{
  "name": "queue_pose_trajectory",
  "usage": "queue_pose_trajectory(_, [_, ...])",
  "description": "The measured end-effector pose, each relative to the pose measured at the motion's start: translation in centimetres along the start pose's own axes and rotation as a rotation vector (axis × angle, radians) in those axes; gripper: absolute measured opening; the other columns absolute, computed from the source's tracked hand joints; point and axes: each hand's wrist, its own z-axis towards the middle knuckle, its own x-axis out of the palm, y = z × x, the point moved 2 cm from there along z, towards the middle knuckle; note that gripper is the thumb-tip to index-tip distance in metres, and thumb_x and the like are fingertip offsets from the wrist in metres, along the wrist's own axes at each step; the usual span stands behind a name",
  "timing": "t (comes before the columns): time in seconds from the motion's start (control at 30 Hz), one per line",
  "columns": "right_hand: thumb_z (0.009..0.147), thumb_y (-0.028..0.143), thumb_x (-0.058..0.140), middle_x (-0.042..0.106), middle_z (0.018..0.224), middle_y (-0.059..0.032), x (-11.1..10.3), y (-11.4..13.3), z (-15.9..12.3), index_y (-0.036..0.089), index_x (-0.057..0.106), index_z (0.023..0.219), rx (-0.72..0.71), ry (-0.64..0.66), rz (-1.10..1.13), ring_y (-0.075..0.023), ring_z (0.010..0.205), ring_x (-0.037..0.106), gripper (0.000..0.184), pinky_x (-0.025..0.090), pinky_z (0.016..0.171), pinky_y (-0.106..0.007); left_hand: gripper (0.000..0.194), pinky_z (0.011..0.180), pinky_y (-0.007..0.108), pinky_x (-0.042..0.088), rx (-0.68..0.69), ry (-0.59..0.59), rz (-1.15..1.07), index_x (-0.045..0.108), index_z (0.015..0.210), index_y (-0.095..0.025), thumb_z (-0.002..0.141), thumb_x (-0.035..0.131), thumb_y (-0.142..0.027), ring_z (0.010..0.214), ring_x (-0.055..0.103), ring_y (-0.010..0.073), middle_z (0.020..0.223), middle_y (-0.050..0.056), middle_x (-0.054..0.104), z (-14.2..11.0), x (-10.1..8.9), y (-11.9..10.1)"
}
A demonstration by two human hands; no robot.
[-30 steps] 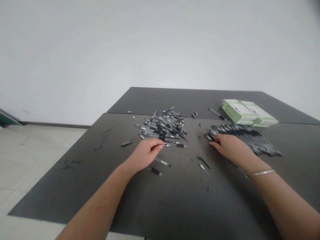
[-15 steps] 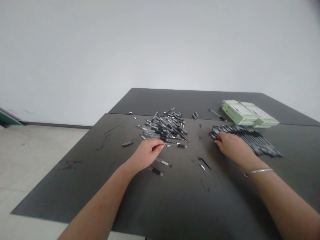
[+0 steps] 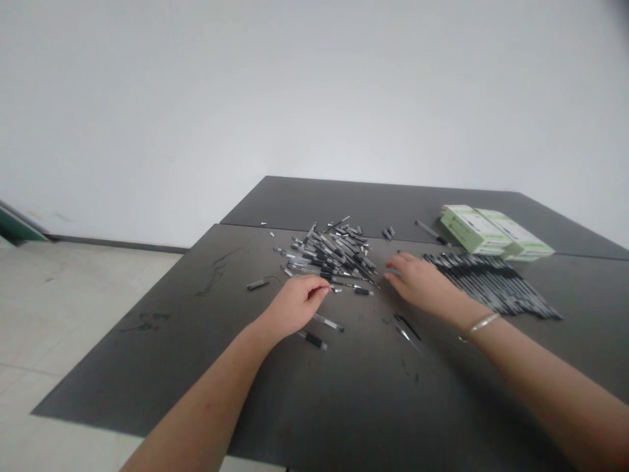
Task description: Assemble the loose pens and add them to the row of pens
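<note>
My left hand is closed in a pinch at the near edge of a loose heap of pens and pen parts. What its fingers hold, if anything, is too small to make out; a small silver pen tip lies just beyond them. Near its wrist are a clear pen barrel and a pen with a black grip. My right hand hovers between the heap and a neat row of black pens, its fingers apart with nothing visible in them.
Two light-green boxes stand behind the pen row, beside a single pen. A pen cap lies left of the heap. Nearer me are a thin clear piece and a black clip-like piece. Dark ink smears mark the table.
My right hand has left the pen row and moved left toward the heap, its fingers parting. The left hand keeps its pinch in nearly the same place. The view has shifted slightly.
</note>
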Motion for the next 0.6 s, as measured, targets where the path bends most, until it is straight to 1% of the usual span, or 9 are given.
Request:
queue_pose_trajectory(0.07, [0.093, 0.025, 0.041, 0.061, 0.122, -0.0154, 0.2, 1.2, 1.9, 0.012, 0.056, 0.119, -0.123, -0.056, 0.1, -0.0253, 0.11, 0.059, 0.033, 0.044, 0.097, -0.035, 0.022, 0.079, 0.029, 0.049, -0.008, -0.011, 0.006, 0.071, 0.092, -0.018, 0.088, 0.05, -0.025, 0.085, 0.065, 0.0185, 0.093, 0.005, 0.072, 0.0, 0.0, 0.1])
queue_pose_trajectory(0.1, [0.093, 0.024, 0.041, 0.058, 0.128, -0.0156, 0.6, 1.7, 3.0, 0.011, 0.054, 0.124, -0.168, -0.074, 0.134, -0.0255, 0.119, 0.054, 0.037, 0.04, 0.102, -0.036, 0.022, 0.078, 0.029, 0.049, -0.012, -0.017, 0.011, 0.071, 0.092, -0.018, 0.088, 0.05, -0.025, 0.085, 0.065, 0.0186, 0.093, 0.005, 0.072, 0.0, -0.1, 0.2])
queue_pose_trajectory(0.13, [0.093, 0.024, 0.041, 0.056, 0.131, -0.016, 1.0, 2.0, 4.0, 0.01, 0.052, 0.127, -0.194, -0.084, 0.161, -0.0256, 0.123, 0.051, 0.039, 0.038, 0.105, -0.037, 0.022, 0.078, 0.029, 0.049, -0.016, -0.021, 0.018, 0.071, 0.092, -0.018, 0.088, 0.05, -0.025, 0.086, 0.065, 0.0187, 0.093, 0.005, 0.072, 0.0, -0.1, 0.3])
queue_pose_trajectory(0.23, [0.094, 0.023, 0.038, 0.053, 0.135, -0.0177, 2.5, 2.9, 6.8, 0.006, 0.05, 0.131, -0.242, -0.068, 0.193, -0.0245, 0.126, 0.049, 0.042, 0.036, 0.108, -0.037, 0.023, 0.078, 0.029, 0.049, -0.02, -0.022, 0.035, 0.07, 0.092, -0.018, 0.089, 0.049, -0.025, 0.085, 0.065, 0.0187, 0.093, 0.005, 0.072, 0.0, -0.1, 0.4])
queue_pose_trajectory(0.3, [0.095, 0.023, 0.036, 0.053, 0.135, -0.0165, 3.2, 3.4, 7.9, 0.008, 0.05, 0.131, -0.264, -0.068, 0.197, -0.0236, 0.128, 0.047, 0.042, 0.036, 0.108, -0.038, 0.023, 0.077, 0.028, 0.048, -0.021, -0.021, 0.043, 0.07, 0.092, -0.018, 0.089, 0.049, -0.024, 0.084, 0.065, 0.0182, 0.091, 0.005, 0.072, 0.0, -0.1, 0.4])
queue_pose_trajectory(0.37, [0.095, 0.023, 0.035, 0.054, 0.135, -0.0153, 3.7, 3.9, 8.4, 0.01, 0.052, 0.13, -0.288, -0.069, 0.197, -0.0234, 0.13, 0.045, 0.041, 0.036, 0.109, -0.038, 0.022, 0.076, 0.028, 0.048, -0.017, -0.019, 0.055, 0.069, 0.092, -0.018, 0.089, 0.048, -0.024, 0.083, 0.065, 0.018, 0.09, 0.005, 0.072, 0.0, 0.0, 0.5])
queue_pose_trajectory(0.43, [0.095, 0.022, 0.036, 0.052, 0.136, -0.0163, 3.9, 4.4, 8.4, 0.009, 0.055, 0.128, -0.316, -0.07, 0.195, -0.0243, 0.131, 0.044, 0.04, 0.034, 0.11, -0.039, 0.023, 0.077, 0.028, 0.047, -0.011, -0.013, 0.069, 0.069, 0.092, -0.018, 0.089, 0.048, -0.024, 0.083, 0.065, 0.018, 0.09, 0.005, 0.071, 0.0, 0.0, 0.5])
queue_pose_trajectory(0.5, [0.094, 0.021, 0.036, 0.052, 0.136, -0.0182, 4.0, 4.8, 8.1, 0.007, 0.056, 0.127, -0.346, -0.07, 0.192, -0.0252, 0.13, 0.043, 0.041, 0.032, 0.111, -0.04, 0.023, 0.078, 0.028, 0.047, -0.006, -0.003, 0.08, 0.069, 0.093, -0.018, 0.09, 0.047, -0.024, 0.085, 0.064, 0.0183, 0.091, 0.005, 0.071, -0.1, 0.1, 0.5])
queue_pose_trajectory(0.6, [0.094, 0.018, 0.037, 0.055, 0.133, -0.0179, 4.0, 5.2, 7.3, 0.005, 0.056, 0.127, -0.393, -0.068, 0.188, -0.0246, 0.13, 0.044, 0.04, 0.03, 0.113, -0.039, 0.023, 0.078, 0.028, 0.047, -0.004, 0.006, 0.092, 0.069, 0.092, -0.017, 0.09, 0.046, -0.023, 0.085, 0.064, 0.0184, 0.092, 0.005, 0.071, -0.1, 0.1, 0.5])
